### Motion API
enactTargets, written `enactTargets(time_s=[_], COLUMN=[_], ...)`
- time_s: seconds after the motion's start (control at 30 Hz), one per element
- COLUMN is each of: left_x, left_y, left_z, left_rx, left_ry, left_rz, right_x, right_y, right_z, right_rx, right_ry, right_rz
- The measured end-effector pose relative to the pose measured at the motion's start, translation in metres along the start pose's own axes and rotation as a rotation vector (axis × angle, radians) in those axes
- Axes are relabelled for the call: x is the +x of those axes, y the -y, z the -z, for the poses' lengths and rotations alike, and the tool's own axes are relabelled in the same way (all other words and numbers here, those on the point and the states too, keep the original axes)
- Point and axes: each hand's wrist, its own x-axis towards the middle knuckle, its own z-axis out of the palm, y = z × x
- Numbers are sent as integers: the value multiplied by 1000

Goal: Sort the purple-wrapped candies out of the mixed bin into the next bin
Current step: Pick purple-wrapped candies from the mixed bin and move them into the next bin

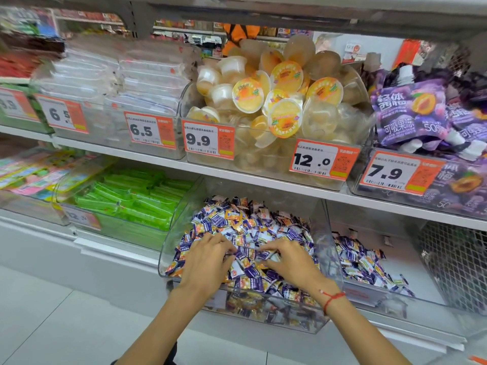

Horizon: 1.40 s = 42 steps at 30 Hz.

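1. The left hand (pixel 208 262) lies palm down in the mixed bin (pixel 168 248), fingers curled into the candies; whether it grips one I cannot tell.
2. The right hand (pixel 287 262), a red string bracelet (pixel 332 297) on its wrist, rests beside it, fingertips pinching a purple-wrapped candy (pixel 263 255) at the top of the pile.
3. Purple, orange and white wrappers fill that clear bin on the lower shelf.
4. Just right of it, the next bin (pixel 395 299) holds a thinner layer of purple-wrapped candies (pixel 355 259).
5. On the shelf above stand jelly cups (pixel 279 101) and purple pouches (pixel 411 111), behind orange price tags (pixel 324 160).
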Motion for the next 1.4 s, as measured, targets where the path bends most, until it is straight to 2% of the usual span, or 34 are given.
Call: enactTargets(time_s=[0.1, 0.3, 0.5, 0.57, 0.67, 0.77, 0.9, 1.0, 1.1, 1.23, 1.3, 1.4], left_x=[1, 10, 19, 19, 16, 10, -1, -5, -9, -10, -4, 12], left_y=[-3, -13, -20, -21, -23, -22, -19, -16, -23, -59, -82, -119], left_z=[-5, -3, 2, 3, 4, 5, 5, 2, 5, 7, 2, -4], left_rx=[-6, 56, 119, 136, 137, 56, -91, -159, -230, -461, -497, -511], left_ry=[-2, 190, 251, 262, 261, 130, -4, -52, -129, -107, -62, -19], left_rz=[-62, -234, -151, -125, -101, -69, -4, 51, 25, 23, 9, -46], right_x=[-11, -22, -31, -33, -38, -37, -35, -41, -55, -78, -88, -99], right_y=[-12, -22, -20, -17, -8, -4, -15, -15, -1, 7, -2, -35], right_z=[8, 13, 18, 20, 18, 13, 14, 21, 38, 62, 70, 78], right_rx=[-59, -79, 83, 56, -115, -130, 118, 548, 967, 1040, 1071, 1019], right_ry=[91, -19, -121, -72, 78, 64, -9, -110, -158, -303, -404, -533], right_rz=[0, -47, -163, -157, -138, -137, -229, -357, -415, -339, -318, -384])
